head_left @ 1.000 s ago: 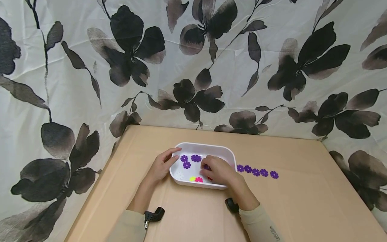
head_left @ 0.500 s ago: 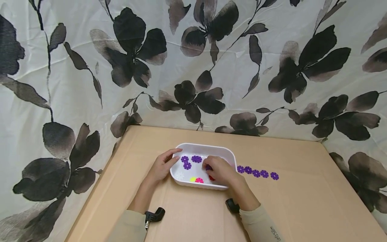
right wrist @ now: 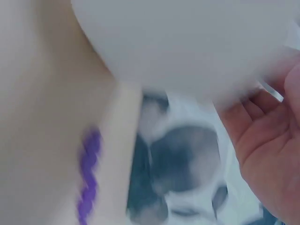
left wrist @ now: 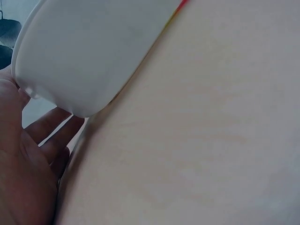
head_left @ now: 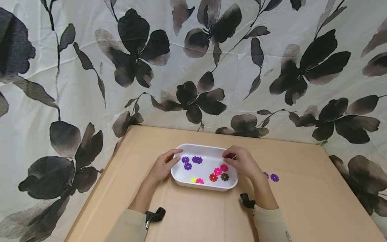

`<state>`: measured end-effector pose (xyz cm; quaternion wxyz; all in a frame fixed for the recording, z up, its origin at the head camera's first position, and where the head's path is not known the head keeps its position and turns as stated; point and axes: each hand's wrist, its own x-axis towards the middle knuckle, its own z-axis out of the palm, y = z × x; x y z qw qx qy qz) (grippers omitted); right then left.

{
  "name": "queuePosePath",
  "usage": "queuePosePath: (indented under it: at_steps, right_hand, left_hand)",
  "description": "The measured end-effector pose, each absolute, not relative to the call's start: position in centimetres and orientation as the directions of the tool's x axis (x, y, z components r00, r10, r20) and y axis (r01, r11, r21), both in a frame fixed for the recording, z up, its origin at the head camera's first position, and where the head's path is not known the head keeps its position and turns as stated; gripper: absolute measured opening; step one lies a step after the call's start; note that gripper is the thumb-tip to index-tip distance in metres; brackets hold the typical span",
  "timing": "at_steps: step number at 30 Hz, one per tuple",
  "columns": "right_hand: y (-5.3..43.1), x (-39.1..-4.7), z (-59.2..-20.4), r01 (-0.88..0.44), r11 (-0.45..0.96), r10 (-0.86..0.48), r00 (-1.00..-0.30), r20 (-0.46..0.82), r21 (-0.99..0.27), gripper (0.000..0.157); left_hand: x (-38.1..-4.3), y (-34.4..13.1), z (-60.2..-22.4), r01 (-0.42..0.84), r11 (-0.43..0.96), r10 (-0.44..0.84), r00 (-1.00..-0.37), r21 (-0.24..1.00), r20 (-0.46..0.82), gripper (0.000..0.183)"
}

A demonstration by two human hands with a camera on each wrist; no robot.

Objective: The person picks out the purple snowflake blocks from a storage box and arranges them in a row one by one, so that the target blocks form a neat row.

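A white plastic tray sits on the table, its left end held by my left hand, thumb at the rim and fingers along the outside. The left wrist view shows those fingers against the tray's underside. My right hand is over the tray's right rim, thumb and fingers pinched together; the purple flower-shaped piece in them is mostly hidden. Several purple flower pieces lie at the tray's left. Pink flower pieces, a red one and a brown one lie at its right.
A row of purple flower pieces lies on the table right of the tray, partly covered by my right forearm. A yellow piece and a pink one sit by the tray's near wall. A floral cloth hangs behind the table.
My right hand has lifted from inside the tray and moved right to its rim, taking a purple piece and uncovering the pink, red and brown ones. My left hand stays put.
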<state>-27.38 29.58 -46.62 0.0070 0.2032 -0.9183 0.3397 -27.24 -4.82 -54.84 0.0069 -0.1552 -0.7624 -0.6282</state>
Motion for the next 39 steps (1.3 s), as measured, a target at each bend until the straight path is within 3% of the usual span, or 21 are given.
queuePosePath:
  at_steps: [9,16,21,26,33,39]
  right_hand:
    - [39.3,-25.5,-44.0,-0.224,0.759,-0.166,-0.974,0.151,-0.611,0.021]
    - [45.2,-23.8,-44.5,-0.015,0.840,-0.052,-0.997,-0.053,-0.542,0.023]
    - [46.5,-23.8,-45.6,0.126,0.822,0.012,-0.979,-0.203,-0.555,0.030]
    - [47.2,-23.8,-46.7,0.193,0.809,0.051,-0.964,-0.261,-0.556,0.029]
    - [47.7,-23.6,-47.1,0.260,0.821,0.137,-0.954,-0.265,-0.509,0.021]
    - [47.3,-23.8,-47.0,0.264,0.830,0.183,-0.961,-0.207,-0.492,0.027]
  left_hand:
    - [-27.2,-4.8,-55.0,0.258,0.175,0.228,-0.949,0.950,0.216,0.034]
    - [-27.1,-4.8,-55.0,0.255,0.183,0.222,-0.952,0.949,0.213,0.034]
    - [-26.8,-4.8,-54.8,0.230,0.200,0.211,-0.959,0.952,0.187,0.035]
    - [-26.9,-4.8,-54.8,0.236,0.196,0.220,-0.956,0.952,0.192,0.035]
    - [-27.0,-4.7,-55.1,0.239,0.179,0.223,-0.955,0.954,0.197,0.034]
    - [-27.0,-4.7,-55.0,0.231,0.171,0.222,-0.956,0.958,0.191,0.033]
